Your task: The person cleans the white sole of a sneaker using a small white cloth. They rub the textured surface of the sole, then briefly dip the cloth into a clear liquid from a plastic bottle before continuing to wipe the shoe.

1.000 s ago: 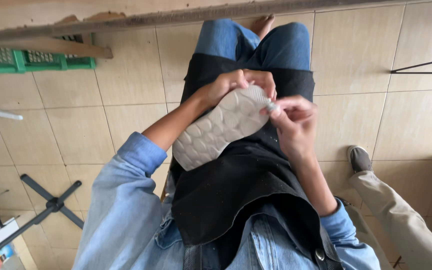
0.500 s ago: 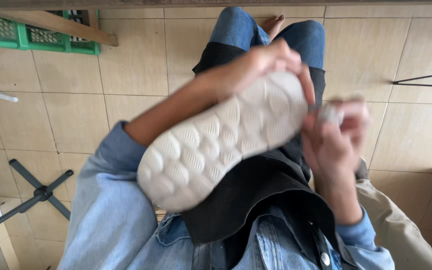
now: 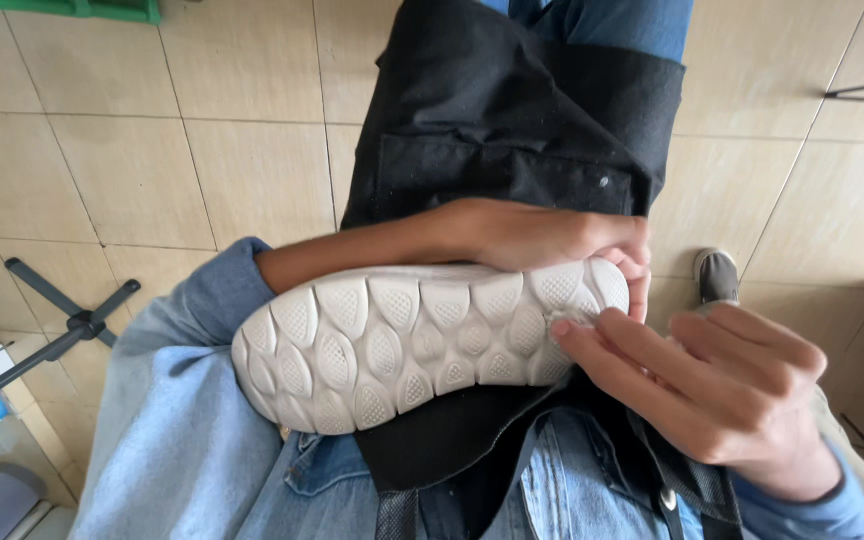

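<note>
A shoe with a white lumpy sole (image 3: 422,345) lies sole-up across my lap, on a black apron (image 3: 512,130). My left hand (image 3: 542,235) wraps over the shoe's far side near the toe and grips it. My right hand (image 3: 702,385) rests at the toe end, fingertips pressed on the sole's edge. Something small and pale may sit under those fingertips, but it is hidden. Both sleeves are light blue denim.
Beige tiled floor (image 3: 152,170) lies below. A black tripod leg (image 3: 62,325) stands at the left, a green crate edge (image 3: 82,8) at the top left. Another person's grey shoe (image 3: 717,275) rests on the floor at the right.
The shoe has come lower and closer to me, now lying across my lap. My right hand has moved onto the sole's toe edge. The view has tilted down.
</note>
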